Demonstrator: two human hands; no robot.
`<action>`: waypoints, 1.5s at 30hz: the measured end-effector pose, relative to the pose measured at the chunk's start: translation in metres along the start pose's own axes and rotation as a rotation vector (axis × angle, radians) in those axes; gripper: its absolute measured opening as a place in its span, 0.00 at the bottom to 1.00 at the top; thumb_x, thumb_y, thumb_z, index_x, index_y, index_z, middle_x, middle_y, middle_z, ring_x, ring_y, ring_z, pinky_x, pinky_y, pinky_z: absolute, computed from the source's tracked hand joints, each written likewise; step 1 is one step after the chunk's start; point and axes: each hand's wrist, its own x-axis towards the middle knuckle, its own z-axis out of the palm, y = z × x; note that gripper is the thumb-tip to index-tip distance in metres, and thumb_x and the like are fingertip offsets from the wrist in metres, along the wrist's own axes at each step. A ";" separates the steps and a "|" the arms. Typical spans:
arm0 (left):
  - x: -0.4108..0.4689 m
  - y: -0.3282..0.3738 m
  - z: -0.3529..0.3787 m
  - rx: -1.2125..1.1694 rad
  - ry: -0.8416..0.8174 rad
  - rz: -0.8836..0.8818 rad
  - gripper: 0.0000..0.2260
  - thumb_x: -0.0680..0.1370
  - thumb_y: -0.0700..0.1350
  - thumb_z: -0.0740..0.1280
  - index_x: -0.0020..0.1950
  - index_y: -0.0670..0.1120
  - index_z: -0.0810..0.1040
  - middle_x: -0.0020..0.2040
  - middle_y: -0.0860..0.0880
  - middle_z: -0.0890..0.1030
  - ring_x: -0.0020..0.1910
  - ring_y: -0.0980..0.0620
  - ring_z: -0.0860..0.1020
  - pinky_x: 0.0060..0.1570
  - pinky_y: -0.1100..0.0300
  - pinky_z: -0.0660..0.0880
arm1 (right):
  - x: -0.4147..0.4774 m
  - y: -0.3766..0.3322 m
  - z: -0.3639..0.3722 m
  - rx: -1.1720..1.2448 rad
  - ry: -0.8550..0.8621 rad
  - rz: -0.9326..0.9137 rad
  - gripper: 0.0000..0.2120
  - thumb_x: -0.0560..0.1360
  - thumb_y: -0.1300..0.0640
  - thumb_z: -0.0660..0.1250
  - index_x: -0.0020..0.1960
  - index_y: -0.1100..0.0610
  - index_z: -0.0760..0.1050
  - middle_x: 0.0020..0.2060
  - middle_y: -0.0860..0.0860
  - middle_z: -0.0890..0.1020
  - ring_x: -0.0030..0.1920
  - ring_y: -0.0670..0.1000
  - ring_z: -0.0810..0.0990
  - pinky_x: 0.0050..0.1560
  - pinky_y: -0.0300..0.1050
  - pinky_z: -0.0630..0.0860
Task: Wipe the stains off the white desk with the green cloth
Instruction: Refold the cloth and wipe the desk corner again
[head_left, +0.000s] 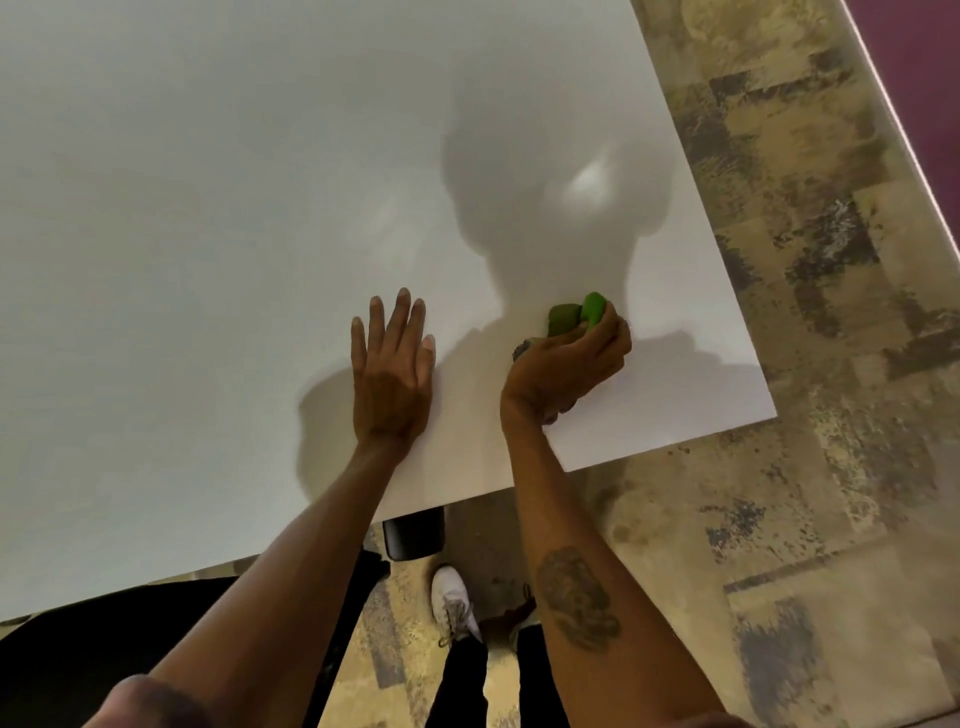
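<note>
Now mid-wipe, seemingly: right hand (566, 364) curled tight round bunched cloth (574, 314), left hand (392, 374) splayed flat on desk (208, 208), empty. Next, likely: press down, sweep beyond fingertips.

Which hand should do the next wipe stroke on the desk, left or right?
Right. The right hand is already closed around the bunched green cloth and rests on the white desk near its corner. The left hand lies flat and empty, bracing.
</note>
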 end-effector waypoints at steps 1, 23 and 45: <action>0.000 0.000 -0.001 0.026 -0.021 -0.009 0.22 0.87 0.49 0.51 0.81 0.44 0.63 0.82 0.46 0.61 0.82 0.43 0.54 0.81 0.42 0.51 | 0.001 -0.005 0.006 -0.001 -0.011 -0.019 0.16 0.78 0.67 0.59 0.65 0.61 0.75 0.62 0.57 0.76 0.59 0.57 0.75 0.55 0.48 0.75; -0.002 -0.003 -0.001 0.014 -0.009 0.024 0.22 0.86 0.47 0.51 0.81 0.46 0.61 0.83 0.48 0.58 0.83 0.44 0.52 0.81 0.41 0.51 | 0.093 -0.090 0.117 0.176 -0.526 -0.264 0.17 0.75 0.70 0.59 0.60 0.61 0.79 0.58 0.51 0.80 0.50 0.39 0.77 0.47 0.15 0.61; -0.012 -0.008 -0.006 -0.521 0.107 -0.173 0.20 0.87 0.44 0.53 0.77 0.38 0.68 0.75 0.43 0.73 0.77 0.43 0.69 0.81 0.59 0.51 | -0.010 0.009 -0.027 0.190 -1.156 -0.562 0.13 0.80 0.60 0.64 0.63 0.55 0.79 0.58 0.50 0.84 0.57 0.48 0.82 0.62 0.47 0.79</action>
